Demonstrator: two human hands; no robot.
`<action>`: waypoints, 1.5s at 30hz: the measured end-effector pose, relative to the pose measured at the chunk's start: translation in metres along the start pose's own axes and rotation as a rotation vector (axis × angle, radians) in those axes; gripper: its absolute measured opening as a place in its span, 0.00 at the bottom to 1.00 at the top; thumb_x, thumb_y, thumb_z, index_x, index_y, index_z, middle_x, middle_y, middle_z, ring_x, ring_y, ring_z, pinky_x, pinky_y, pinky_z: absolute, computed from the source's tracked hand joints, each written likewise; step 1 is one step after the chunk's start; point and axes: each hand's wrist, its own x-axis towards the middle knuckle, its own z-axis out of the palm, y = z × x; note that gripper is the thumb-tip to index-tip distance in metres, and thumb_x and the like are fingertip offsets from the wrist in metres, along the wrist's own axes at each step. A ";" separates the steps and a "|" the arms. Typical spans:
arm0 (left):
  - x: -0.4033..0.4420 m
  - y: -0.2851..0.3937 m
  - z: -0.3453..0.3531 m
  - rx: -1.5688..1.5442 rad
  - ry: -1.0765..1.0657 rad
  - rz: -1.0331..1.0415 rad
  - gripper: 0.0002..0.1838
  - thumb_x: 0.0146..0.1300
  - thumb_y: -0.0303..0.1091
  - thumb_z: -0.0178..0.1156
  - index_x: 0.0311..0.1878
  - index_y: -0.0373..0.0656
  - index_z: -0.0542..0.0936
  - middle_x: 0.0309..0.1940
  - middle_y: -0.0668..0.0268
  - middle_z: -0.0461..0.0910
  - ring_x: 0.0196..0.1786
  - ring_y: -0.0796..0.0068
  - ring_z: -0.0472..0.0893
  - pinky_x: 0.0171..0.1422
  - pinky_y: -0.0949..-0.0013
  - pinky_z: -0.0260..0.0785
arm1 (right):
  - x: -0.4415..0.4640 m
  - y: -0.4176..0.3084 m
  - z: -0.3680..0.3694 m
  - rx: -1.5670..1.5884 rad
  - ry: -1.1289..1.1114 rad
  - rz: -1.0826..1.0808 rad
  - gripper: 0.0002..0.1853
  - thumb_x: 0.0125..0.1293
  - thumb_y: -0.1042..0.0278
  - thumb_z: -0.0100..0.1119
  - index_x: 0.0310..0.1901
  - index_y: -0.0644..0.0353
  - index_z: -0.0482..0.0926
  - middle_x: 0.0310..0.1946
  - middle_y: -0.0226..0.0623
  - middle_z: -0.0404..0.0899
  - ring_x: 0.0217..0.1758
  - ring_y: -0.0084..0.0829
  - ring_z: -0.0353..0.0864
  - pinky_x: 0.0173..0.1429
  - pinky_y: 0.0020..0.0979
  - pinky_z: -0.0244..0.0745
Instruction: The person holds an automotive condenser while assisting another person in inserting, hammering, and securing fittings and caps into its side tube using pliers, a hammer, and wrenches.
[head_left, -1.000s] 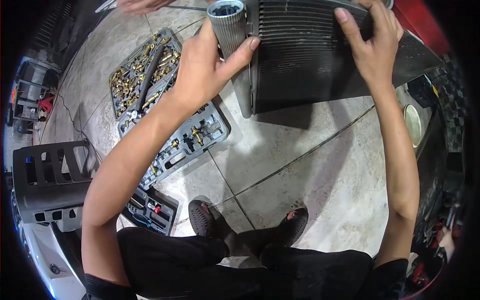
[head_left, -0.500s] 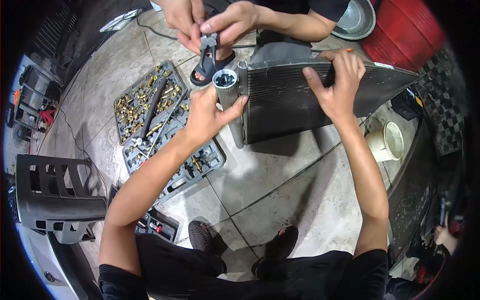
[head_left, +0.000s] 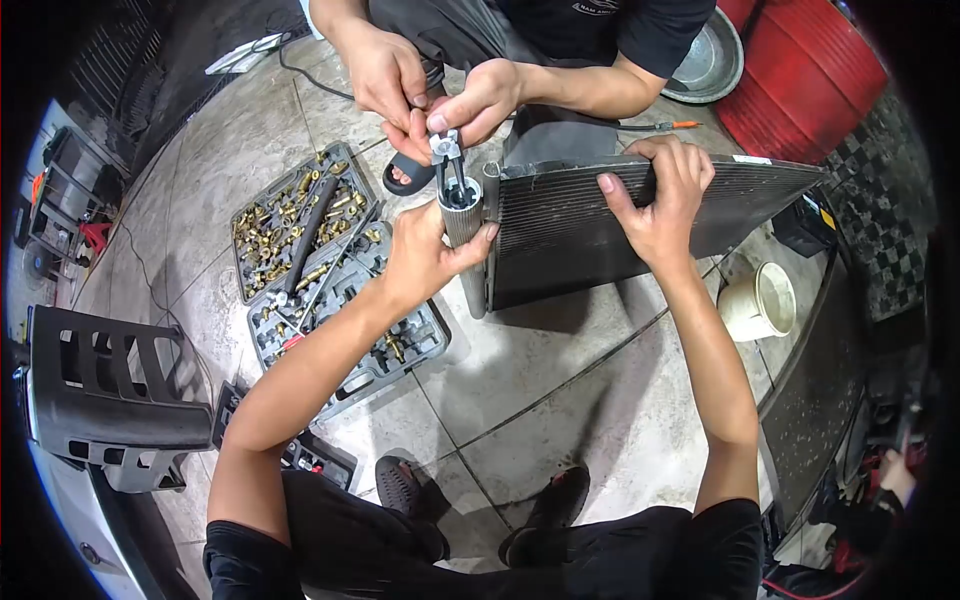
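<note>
My left hand point(head_left: 425, 252) is wrapped round the ribbed metal cylinder point(head_left: 462, 225) at the end of a black finned radiator panel point(head_left: 590, 230). With its thumb spread from the fingers, my right hand point(head_left: 662, 200) grips the panel's top edge. The panel stands upright on the tiled floor. A co-worker's two hands hold a small two-pronged metal tool point(head_left: 446, 150) over the cylinder, its prongs at the open top. Whether they touch anything inside cannot be seen.
Grey cases of brass fittings point(head_left: 290, 225) lie left of the cylinder. A white bucket point(head_left: 757, 302) stands at right, below a black box point(head_left: 803, 225). Red drum point(head_left: 800, 80) and metal basin point(head_left: 708, 60) are at upper right; a black plastic frame point(head_left: 110, 385) is at left.
The panel and cylinder appear lower in view, with my hands still on them. The co-worker's hands have come in from the top, and their tool has moved down to the cylinder's opening.
</note>
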 end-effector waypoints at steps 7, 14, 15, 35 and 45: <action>-0.001 -0.001 0.002 -0.019 0.003 -0.023 0.14 0.59 0.38 0.71 0.41 0.39 0.80 0.27 0.57 0.84 0.29 0.55 0.85 0.36 0.58 0.77 | 0.001 -0.001 0.000 0.015 0.017 0.000 0.24 0.55 0.44 0.72 0.40 0.57 0.79 0.38 0.33 0.77 0.48 0.37 0.74 0.63 0.43 0.55; -0.001 -0.002 0.002 0.008 -0.012 -0.042 0.16 0.58 0.41 0.72 0.40 0.40 0.80 0.26 0.57 0.83 0.28 0.54 0.84 0.35 0.58 0.77 | 0.000 -0.001 -0.001 0.013 0.005 -0.001 0.24 0.55 0.45 0.72 0.40 0.58 0.79 0.38 0.33 0.77 0.48 0.37 0.74 0.62 0.43 0.56; -0.001 -0.002 0.002 0.007 -0.011 -0.044 0.16 0.58 0.41 0.72 0.40 0.40 0.80 0.26 0.57 0.83 0.28 0.54 0.84 0.35 0.58 0.77 | -0.001 -0.001 -0.001 0.008 0.009 -0.001 0.24 0.55 0.45 0.72 0.40 0.58 0.78 0.38 0.33 0.77 0.48 0.37 0.74 0.62 0.43 0.56; -0.003 0.000 0.001 -0.005 -0.027 -0.020 0.16 0.59 0.41 0.71 0.41 0.40 0.80 0.26 0.57 0.82 0.27 0.54 0.84 0.35 0.58 0.77 | -0.002 -0.001 -0.003 0.019 0.017 -0.006 0.24 0.54 0.45 0.72 0.40 0.57 0.78 0.38 0.33 0.76 0.47 0.38 0.73 0.62 0.43 0.55; -0.004 -0.001 0.002 0.023 -0.022 0.024 0.16 0.58 0.41 0.72 0.40 0.41 0.80 0.26 0.58 0.83 0.27 0.54 0.83 0.35 0.57 0.76 | -0.004 0.000 -0.003 0.011 0.027 -0.018 0.24 0.54 0.43 0.71 0.39 0.56 0.78 0.37 0.32 0.76 0.45 0.37 0.72 0.60 0.42 0.54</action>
